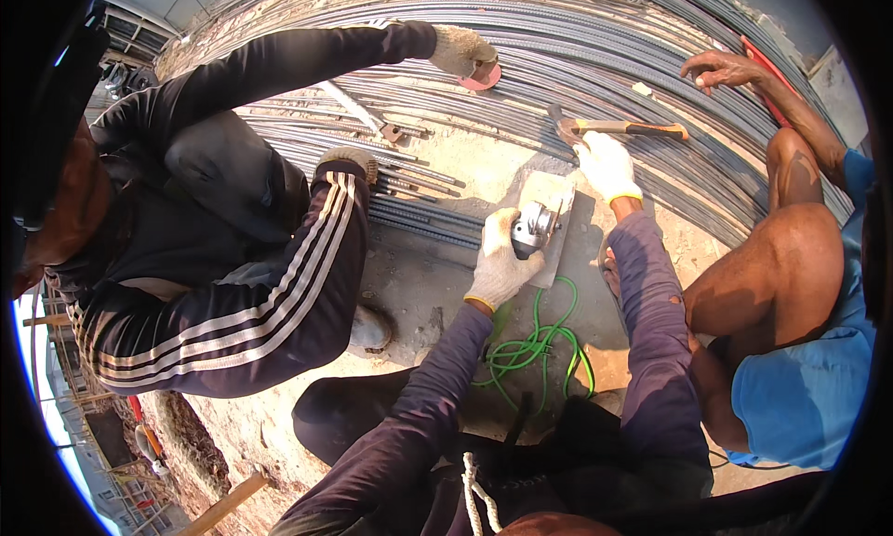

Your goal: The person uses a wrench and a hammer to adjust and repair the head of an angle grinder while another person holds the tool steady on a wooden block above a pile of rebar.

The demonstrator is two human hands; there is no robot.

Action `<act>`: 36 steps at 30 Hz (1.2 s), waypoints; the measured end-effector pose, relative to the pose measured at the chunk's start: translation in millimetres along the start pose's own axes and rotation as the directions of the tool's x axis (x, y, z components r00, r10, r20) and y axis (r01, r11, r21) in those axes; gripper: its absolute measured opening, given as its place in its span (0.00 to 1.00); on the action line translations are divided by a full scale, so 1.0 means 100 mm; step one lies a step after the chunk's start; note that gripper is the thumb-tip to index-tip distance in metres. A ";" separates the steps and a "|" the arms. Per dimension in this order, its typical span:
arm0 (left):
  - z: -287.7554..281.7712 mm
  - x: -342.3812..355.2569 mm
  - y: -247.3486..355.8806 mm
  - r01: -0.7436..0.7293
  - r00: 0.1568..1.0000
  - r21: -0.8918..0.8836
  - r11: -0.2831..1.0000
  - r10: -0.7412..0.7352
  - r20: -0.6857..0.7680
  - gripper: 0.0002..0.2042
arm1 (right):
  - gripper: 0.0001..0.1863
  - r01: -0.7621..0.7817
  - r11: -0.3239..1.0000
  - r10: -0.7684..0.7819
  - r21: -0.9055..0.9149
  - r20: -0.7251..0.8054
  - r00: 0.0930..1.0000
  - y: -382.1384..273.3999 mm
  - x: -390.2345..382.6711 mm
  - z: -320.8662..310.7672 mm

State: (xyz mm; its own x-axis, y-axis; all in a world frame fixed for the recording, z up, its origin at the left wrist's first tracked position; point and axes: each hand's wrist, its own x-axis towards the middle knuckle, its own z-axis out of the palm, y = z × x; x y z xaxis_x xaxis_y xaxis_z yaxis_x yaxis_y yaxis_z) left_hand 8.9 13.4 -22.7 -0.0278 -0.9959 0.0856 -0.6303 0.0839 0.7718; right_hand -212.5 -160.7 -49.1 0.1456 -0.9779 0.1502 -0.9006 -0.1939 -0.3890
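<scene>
Grinder (535,223), likely heavy, rigid, best held by its body: your left hand (503,262) wraps it; right hand (608,167) beside hammer (633,127), grip unclear

Purple sleeves (651,299), white knit gloves (609,168), yellow cuffs (479,304)

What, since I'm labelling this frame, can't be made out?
All in head view:
Grip of the rounded silver tool: covered by the white-gloved left hand.
Whether the white-gloved right hand grips the wood-handled hammer: its back hides the palm.
Where the thin green cord ends: lost among its loops.
Far ends of grey steel bars: cut by the rim.
</scene>
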 end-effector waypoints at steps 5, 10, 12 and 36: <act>-0.01 0.00 -0.01 0.086 0.996 -0.126 0.988 -0.084 0.026 0.38 | 0.19 -0.245 0.956 0.210 0.162 0.205 0.956 -0.13 -0.51 -0.14; 0.05 0.11 0.14 0.023 0.999 -0.076 0.997 -0.020 0.041 0.39 | 0.20 -0.194 0.980 0.186 0.037 0.147 0.971 0.03 -0.49 -0.41; -0.01 0.11 0.08 0.025 0.999 -0.042 0.999 -0.024 0.039 0.40 | 0.20 -0.127 0.991 0.130 -0.027 0.138 0.982 -0.39 -0.49 -0.75; -0.20 0.04 0.31 -0.025 1.000 -0.157 0.987 0.026 0.004 0.35 | 0.14 -0.057 0.980 0.052 -0.191 -0.032 0.998 0.30 -0.46 -0.73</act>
State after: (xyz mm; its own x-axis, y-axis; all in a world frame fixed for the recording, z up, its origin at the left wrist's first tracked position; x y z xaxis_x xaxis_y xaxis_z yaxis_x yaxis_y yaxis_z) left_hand 5.1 12.8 14.5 -0.0472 -0.9935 0.1034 -0.4999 0.1131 0.8586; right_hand -276.2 -115.5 -1.7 0.0851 -0.9836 0.1592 -0.9690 -0.1189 -0.2164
